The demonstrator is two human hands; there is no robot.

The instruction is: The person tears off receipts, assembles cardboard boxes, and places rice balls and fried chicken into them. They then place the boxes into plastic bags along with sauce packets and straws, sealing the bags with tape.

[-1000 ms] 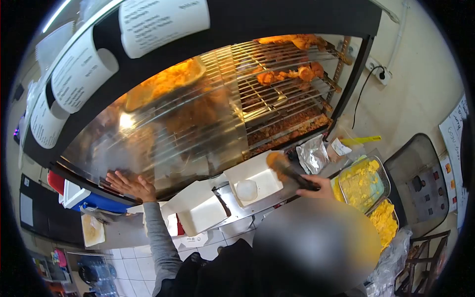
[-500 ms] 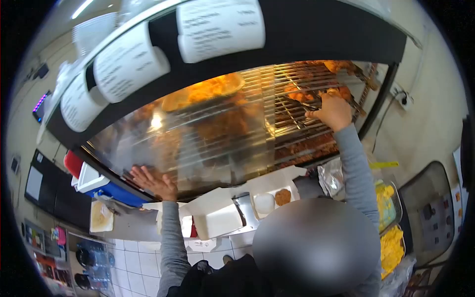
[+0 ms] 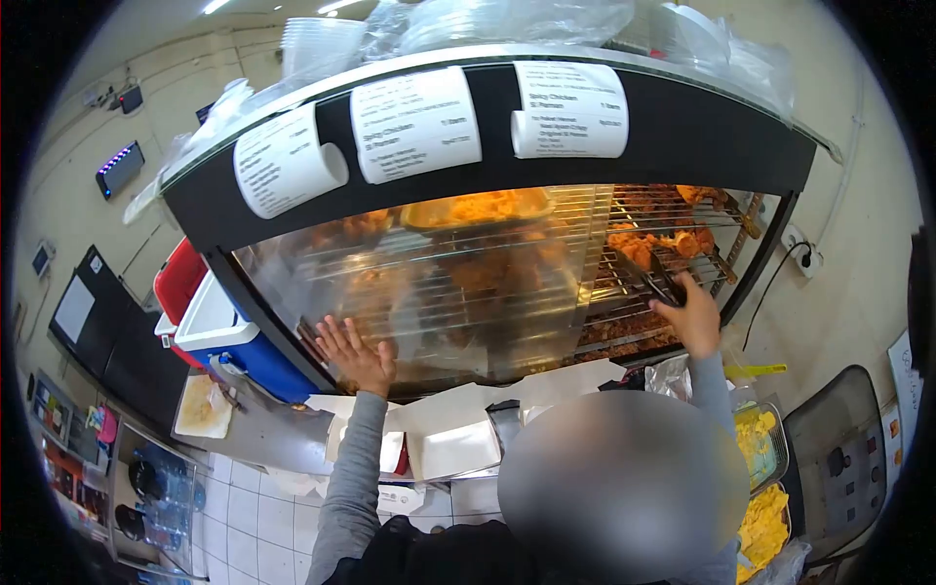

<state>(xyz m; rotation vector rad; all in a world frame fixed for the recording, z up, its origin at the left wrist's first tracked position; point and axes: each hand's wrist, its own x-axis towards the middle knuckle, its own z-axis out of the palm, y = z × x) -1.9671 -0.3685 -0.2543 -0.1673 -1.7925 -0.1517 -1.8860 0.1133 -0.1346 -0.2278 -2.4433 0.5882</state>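
My left hand [image 3: 356, 356] lies flat with fingers spread against the glass pane [image 3: 439, 312] of a lit food warmer [image 3: 492, 122]. At the warmer's opening on the right, my right hand [image 3: 694, 317] is wrapped around dark metal tongs [image 3: 658, 283]. Their tips point inward and overlap a piece of fried chicken [image 3: 632, 246] on the upper wire rack; whether they grip it I cannot tell. More chicken [image 3: 690, 241] sits on that rack, and further pieces fill the lower shelf [image 3: 624, 336]. Behind the pane is a tray of orange food [image 3: 478, 207].
Open white boxes [image 3: 453, 450] line the counter in front of the warmer. A blue cooler [image 3: 258, 356] stands left, while trays of yellow food [image 3: 763, 526] and a chair [image 3: 838, 448] are right. Printed slips [image 3: 414, 125] hang from the warmer's top. A blurred oval hides the lower middle.
My right hand has drawn back from the rack toward the opening's front edge, bringing the tongs into clearer view. My left hand stays on the glass. The whole view has shifted.
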